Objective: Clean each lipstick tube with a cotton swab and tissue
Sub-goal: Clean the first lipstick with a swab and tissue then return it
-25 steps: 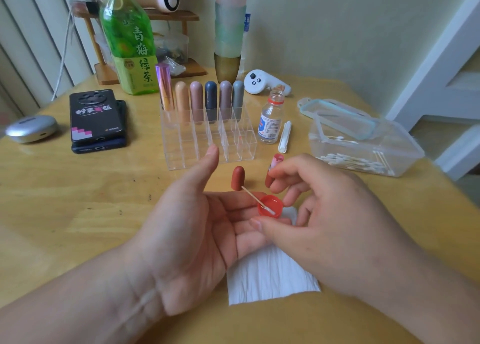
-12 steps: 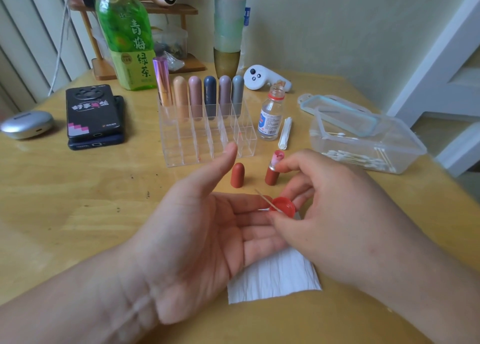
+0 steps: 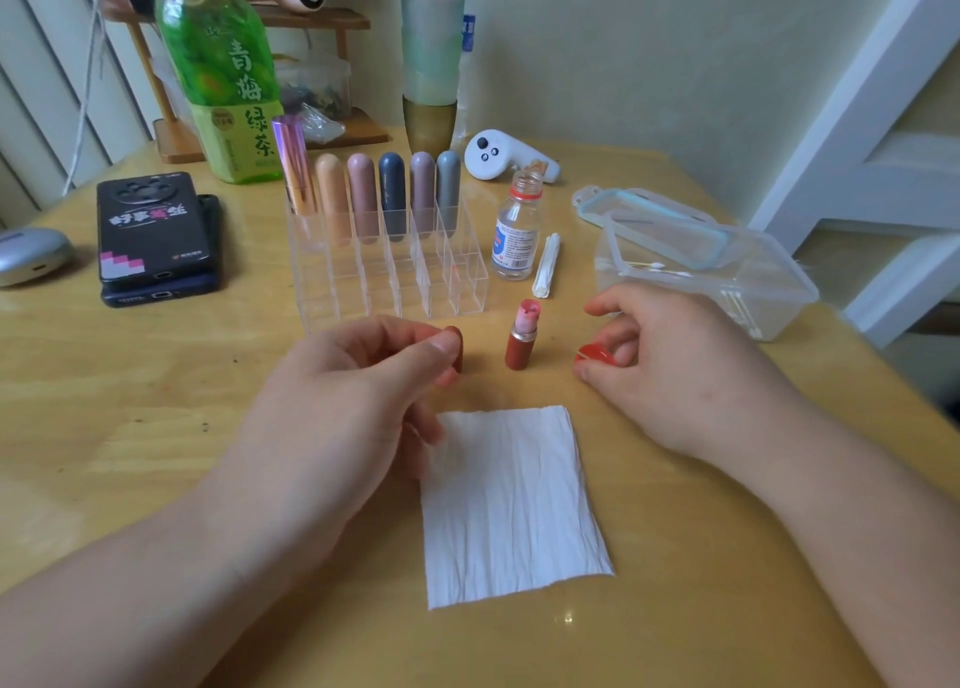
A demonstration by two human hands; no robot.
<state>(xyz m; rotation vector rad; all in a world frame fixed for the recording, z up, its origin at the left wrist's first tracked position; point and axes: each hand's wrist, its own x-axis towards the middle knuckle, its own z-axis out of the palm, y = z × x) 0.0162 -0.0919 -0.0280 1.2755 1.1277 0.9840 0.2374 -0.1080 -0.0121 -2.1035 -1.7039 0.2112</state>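
Observation:
An open red-brown lipstick tube (image 3: 521, 341) stands upright on the table with its pink stick showing. Left of it, my left hand (image 3: 358, 391) pinches the matching red-brown cap (image 3: 457, 347), which is mostly hidden by my thumb. My right hand (image 3: 670, 365) holds a small red bottle cap (image 3: 596, 354) low over the table, to the right of the tube. No cotton swab shows in that hand. A white tissue (image 3: 511, 505) lies flat in front of the tube. Several capped lipsticks (image 3: 363, 196) stand in the back row of a clear acrylic organiser (image 3: 395, 282).
A small uncapped glass bottle (image 3: 515, 230) and a swab wrapper (image 3: 546, 265) stand right of the organiser. A clear box of cotton swabs (image 3: 727, 282) is at right, its lid (image 3: 654, 222) resting on it. Stacked phones (image 3: 156, 237), a green tea bottle (image 3: 223, 68) and a white controller (image 3: 504, 157) sit behind.
My left hand turned palm-down and moved forward to take the lipstick cap. My right hand carried the red bottle cap to the right, off my left palm. The tissue is uncovered.

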